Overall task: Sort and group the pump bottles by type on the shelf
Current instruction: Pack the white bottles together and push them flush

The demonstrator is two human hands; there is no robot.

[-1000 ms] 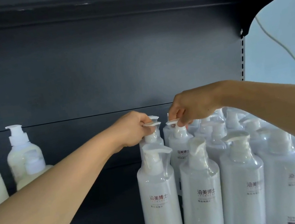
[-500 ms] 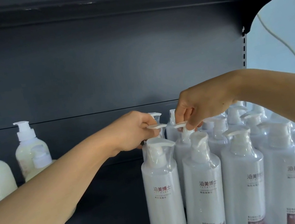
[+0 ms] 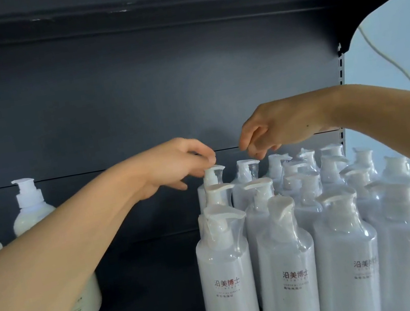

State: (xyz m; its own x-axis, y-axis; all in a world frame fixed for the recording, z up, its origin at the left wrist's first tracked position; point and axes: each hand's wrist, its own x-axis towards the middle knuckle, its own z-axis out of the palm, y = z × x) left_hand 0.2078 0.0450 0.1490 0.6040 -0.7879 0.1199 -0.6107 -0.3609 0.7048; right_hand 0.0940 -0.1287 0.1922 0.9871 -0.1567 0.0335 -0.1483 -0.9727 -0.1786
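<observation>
A: Shelf point(image 3: 150, 288) was a dark metal bay, back panel dark too. The big white block sat at 4 o'clock from frame centre. Why packed so tight?

B: Looked like grouping by type. The tall white bottles point(image 3: 287, 272), all shrink-wrapped with the same label, stood shoulder to shoulder in rows running back toward the panel. Touching each other, upright, pumps mostly facing left.

A: And the other kind?

B: Round cream bottles point(image 3: 31, 210) at 9 o'clock, well apart from the white block, a bare stretch of shelf between. One was half hidden behind the left forearm. So two types, two clusters. My read: the sort was mostly done, only tidying left.

A: Hands?

B: Both reached over the front rows to the back row, about 12 o'clock of the white block. Left hand point(image 3: 172, 163) had fingers curled down, thumb and fingertip just at the back-left pump head point(image 3: 213, 171). Touching or a hair above, I couldn't tell, so I couldn't call the grip.

A: Right?

B: Right hand point(image 3: 272, 127) hung just above the next pump head point(image 3: 248, 167), fingers loosely curled, gripping nothing that I could see. A gap showed under the fingertips.

A: Why by the pumps?

B: Likely the only reachable part back there. Bodies were walled in by neighbours, so nozzles were the handle for squaring them up.
</observation>
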